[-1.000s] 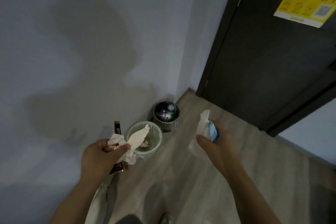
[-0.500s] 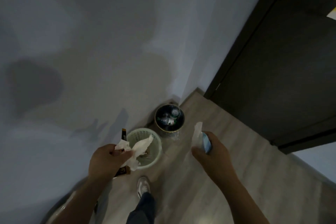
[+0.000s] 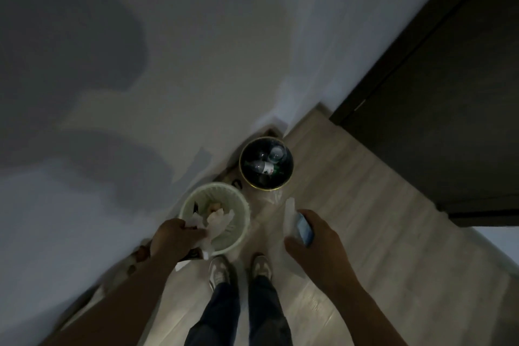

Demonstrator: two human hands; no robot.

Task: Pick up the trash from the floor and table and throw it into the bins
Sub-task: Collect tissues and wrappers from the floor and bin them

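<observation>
2 grips: left hand [image 3: 177, 239] holds tissue [image 3: 220, 220] over pale bin [image 3: 214, 185]; right hand [image 3: 313, 246], packet [image 3: 304, 229].

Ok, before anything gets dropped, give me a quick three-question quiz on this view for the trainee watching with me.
1. True or false: the left hand holds crumpled tissue over the pale green bin.
2. What lies in the dark bin? A) plastic bottles B) books C) shoes
3. Fill in: the right hand grips a white wrapper and a small ___ packet.

Key: 1 true; 2 A; 3 blue.
</observation>
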